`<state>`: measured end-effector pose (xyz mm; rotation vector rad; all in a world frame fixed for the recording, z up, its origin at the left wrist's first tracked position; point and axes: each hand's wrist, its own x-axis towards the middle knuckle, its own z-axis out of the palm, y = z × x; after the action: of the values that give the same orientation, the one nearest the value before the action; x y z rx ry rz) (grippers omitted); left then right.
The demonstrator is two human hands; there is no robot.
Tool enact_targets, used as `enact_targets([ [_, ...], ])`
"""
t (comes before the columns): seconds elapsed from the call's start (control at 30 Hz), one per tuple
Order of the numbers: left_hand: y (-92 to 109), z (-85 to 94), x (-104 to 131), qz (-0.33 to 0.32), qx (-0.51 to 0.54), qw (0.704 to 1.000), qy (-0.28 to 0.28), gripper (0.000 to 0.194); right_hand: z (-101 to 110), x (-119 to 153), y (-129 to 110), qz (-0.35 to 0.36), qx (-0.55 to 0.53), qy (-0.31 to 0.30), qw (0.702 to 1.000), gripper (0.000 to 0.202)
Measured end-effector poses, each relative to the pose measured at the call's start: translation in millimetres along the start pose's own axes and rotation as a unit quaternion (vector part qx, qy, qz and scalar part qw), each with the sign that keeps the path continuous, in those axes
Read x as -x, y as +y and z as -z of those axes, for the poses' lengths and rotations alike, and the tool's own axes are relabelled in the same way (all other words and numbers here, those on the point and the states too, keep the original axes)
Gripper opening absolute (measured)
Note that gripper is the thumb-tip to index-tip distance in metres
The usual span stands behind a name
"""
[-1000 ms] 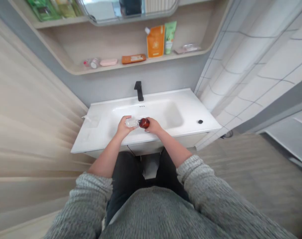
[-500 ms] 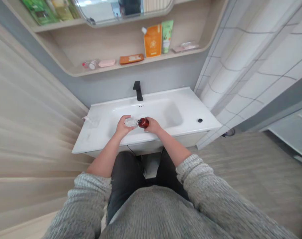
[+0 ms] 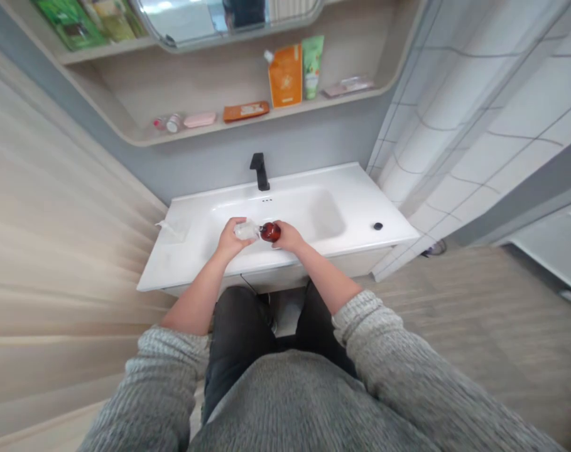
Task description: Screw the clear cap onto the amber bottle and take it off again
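Note:
Over the front part of a white sink (image 3: 308,246), my left hand (image 3: 229,240) is wrapped round a small clear bottle (image 3: 246,230). My right hand (image 3: 289,237) grips a dark red-brown bottle (image 3: 270,232), tilted so that its neck points left. The mouths of the two bottles meet or nearly meet; whether they touch I cannot tell. On the counter to the right lies a small black cap (image 3: 378,226).
Behind the basin stands a black faucet (image 3: 260,171). Above it, a shelf (image 3: 200,130) holds an orange pouch (image 3: 286,76), a green tube (image 3: 312,66) and other small items. A pale curtain (image 3: 54,251) hangs at left. A clear tissue pack (image 3: 173,231) lies on the left counter.
Both hands keep their hold on the bottles in nearly the same place. The view has shifted very slightly; no other movement is plain.

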<state>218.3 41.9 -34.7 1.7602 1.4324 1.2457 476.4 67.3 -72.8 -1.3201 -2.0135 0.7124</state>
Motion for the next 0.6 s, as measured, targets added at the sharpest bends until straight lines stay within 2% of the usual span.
enact_targets([
  [0.6,5.9,3.1,-1.6,-0.003,0.01,1.0,-0.009,0.072,-0.2,0.1,-0.3,-0.007,-0.011,-0.002,1.0,0.08],
])
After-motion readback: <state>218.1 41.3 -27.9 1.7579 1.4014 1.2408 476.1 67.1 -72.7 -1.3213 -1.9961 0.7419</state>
